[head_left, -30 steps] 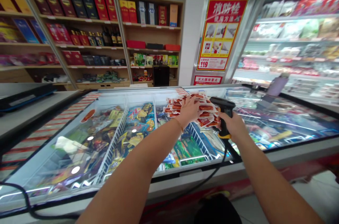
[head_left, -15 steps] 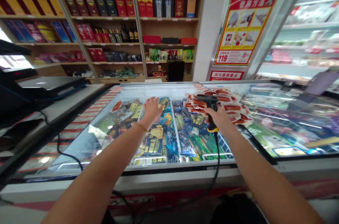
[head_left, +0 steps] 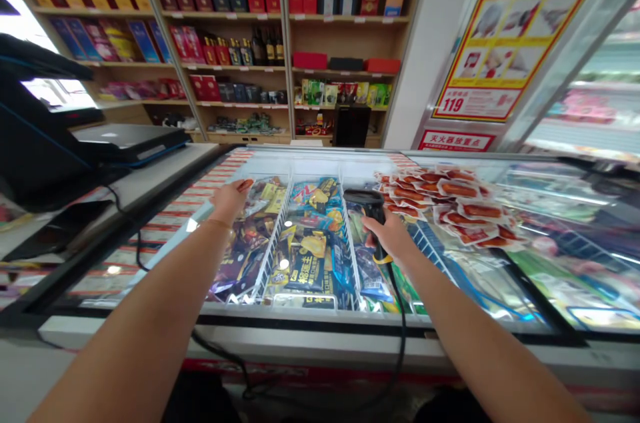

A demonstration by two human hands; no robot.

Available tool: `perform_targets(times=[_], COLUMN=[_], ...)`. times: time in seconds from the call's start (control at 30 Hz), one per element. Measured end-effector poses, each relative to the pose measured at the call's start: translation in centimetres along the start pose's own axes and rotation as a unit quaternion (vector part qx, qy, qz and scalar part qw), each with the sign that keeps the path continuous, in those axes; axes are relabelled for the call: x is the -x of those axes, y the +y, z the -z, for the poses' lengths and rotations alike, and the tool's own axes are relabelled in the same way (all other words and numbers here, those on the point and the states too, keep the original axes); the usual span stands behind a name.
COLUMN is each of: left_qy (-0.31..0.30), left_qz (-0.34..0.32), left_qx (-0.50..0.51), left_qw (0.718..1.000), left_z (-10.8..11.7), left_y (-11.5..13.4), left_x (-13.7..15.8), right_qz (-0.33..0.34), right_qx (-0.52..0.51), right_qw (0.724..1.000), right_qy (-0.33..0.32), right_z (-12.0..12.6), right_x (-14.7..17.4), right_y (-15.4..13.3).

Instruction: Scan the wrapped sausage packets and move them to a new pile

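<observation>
My left hand point(head_left: 230, 202) is over the left part of the glass-topped freezer point(head_left: 260, 324), its fingers closed around a packaged sausage point(head_left: 245, 184). The reddish end of the pack shows past the fingertips. My right hand point(head_left: 393, 235) grips a black handheld barcode scanner point(head_left: 364, 196) by its handle, and a cable hangs from the bottom. To the right of the scanner lies a spread pile of packaged sausages point(head_left: 457, 188) on the glass. Below the glass, bagged frozen goods point(head_left: 310, 263) fill white wire baskets.
A black scale-like device point(head_left: 130, 142) stands on the counter at left, with a dark flat tablet point(head_left: 60, 226) before it. Cables point(head_left: 227, 360) droop over the freezer's front. Shelves of boxes point(head_left: 220, 16) line the back wall, and a red poster point(head_left: 520, 30) hangs at right.
My left hand has moved left and closed on the lone packaged sausage. The scanner in my right hand has moved left, away from the sausage pile. The view has turned left.
</observation>
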State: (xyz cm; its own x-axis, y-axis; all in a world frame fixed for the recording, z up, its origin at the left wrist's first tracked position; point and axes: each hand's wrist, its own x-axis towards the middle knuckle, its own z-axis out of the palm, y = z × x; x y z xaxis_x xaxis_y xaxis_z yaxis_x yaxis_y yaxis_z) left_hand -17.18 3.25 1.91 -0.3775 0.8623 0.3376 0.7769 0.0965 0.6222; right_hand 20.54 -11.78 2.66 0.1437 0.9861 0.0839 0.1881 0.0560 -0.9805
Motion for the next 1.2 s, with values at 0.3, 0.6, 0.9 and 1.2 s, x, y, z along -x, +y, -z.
perform_targets(times=[0.3, 0.6, 0.9, 1.2], left_qy=[-0.114, -0.206, -0.186, -0.143], left_qz=[-0.013, -0.081, -0.220, -0.233], left_qx=[0.290, 0.397, 0.415, 0.426], left_qw=[0.950, 0.891, 0.863, 0.862], left_z=[-3.9, -7.6, -8.5, -8.7], left_y=[6.2, 9.8, 9.5, 9.7], left_x=[3.9, 9.0, 8.3, 7.9], right_qz=[0.012, 0.016, 0.021, 0.029], right_qx=[-0.001, 0.005, 0.011, 0.010], right_qw=[1.000, 1.000, 0.999, 0.997], right_qy=[0.001, -0.007, -0.035, -0.075], right_z=[0.0, 0.2, 0.3, -0.1], right_x=[1.0, 1.7, 2.6, 4.3], right_y=[0.0, -0.2, -1.0, -2.2])
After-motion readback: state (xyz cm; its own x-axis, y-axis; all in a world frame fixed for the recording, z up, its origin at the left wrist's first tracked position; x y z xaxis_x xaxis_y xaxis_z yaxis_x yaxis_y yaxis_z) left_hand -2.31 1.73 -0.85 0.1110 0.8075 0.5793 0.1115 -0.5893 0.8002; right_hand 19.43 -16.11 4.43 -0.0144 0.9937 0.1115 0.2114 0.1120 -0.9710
